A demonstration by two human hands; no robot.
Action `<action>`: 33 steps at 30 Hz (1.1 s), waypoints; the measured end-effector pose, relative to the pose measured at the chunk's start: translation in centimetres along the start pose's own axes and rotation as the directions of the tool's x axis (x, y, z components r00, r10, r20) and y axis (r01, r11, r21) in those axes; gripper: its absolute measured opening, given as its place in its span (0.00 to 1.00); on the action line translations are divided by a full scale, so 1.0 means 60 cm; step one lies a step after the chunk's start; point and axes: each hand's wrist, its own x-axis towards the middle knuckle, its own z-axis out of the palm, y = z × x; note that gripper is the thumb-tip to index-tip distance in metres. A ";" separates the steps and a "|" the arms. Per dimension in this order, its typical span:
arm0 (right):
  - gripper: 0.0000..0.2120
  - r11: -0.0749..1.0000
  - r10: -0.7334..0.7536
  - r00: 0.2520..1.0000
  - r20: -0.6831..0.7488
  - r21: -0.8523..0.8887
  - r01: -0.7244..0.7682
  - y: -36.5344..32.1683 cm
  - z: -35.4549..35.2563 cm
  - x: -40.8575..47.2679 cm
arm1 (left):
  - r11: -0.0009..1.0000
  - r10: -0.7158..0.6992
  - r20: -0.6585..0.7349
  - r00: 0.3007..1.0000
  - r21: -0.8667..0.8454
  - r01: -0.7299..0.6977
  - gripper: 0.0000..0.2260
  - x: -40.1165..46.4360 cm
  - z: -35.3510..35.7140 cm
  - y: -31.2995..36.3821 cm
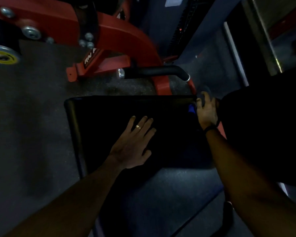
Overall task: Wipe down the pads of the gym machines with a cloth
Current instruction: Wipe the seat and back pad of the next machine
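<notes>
Red machine frame (120, 40) on floor (32, 125)

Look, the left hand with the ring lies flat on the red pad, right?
Not quite: the pad is black, not red; only the machine frame is red. The head view shows the left hand with its ring lying flat on it.

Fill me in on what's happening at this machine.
A person leans over a black padded seat on a red steel-framed gym machine. The left hand rests flat on the pad with fingers spread. The right hand works at the pad's far right corner, fingers curled over a small blue cloth, mostly hidden. A black-gripped handle sticks out behind the pad.
</notes>
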 end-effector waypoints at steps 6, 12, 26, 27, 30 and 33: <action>0.27 0.986 0.132 0.990 -0.059 0.113 -0.124 0.103 -0.015 -0.142 | 1.000 0.007 0.014 1.000 0.011 -0.007 0.32 -0.006 0.001 0.004; 0.30 0.917 0.361 0.931 -0.058 -0.162 -0.365 0.159 -0.025 -0.282 | 1.000 0.024 0.002 1.000 0.014 -0.024 0.33 -0.006 0.002 0.008; 0.30 0.853 0.522 0.850 -0.072 0.049 -0.520 0.156 -0.024 -0.403 | 0.992 0.126 -0.053 0.991 -0.021 -0.128 0.30 -0.004 -0.005 0.006; 0.30 0.814 0.580 0.812 -0.066 0.083 -0.575 0.139 -0.020 -0.427 | 0.991 0.130 -0.067 0.989 -0.024 -0.132 0.30 -0.003 -0.005 0.009; 0.32 0.753 0.648 0.761 -0.044 0.188 -0.630 0.113 -0.015 -0.457 | 0.991 0.131 -0.087 0.988 -0.015 -0.132 0.29 -0.008 0.000 0.010; 0.32 0.735 0.665 0.746 -0.041 0.214 -0.644 0.160 -0.038 -0.385 | 0.988 0.154 -0.105 0.983 0.014 -0.153 0.29 0.002 0.003 0.008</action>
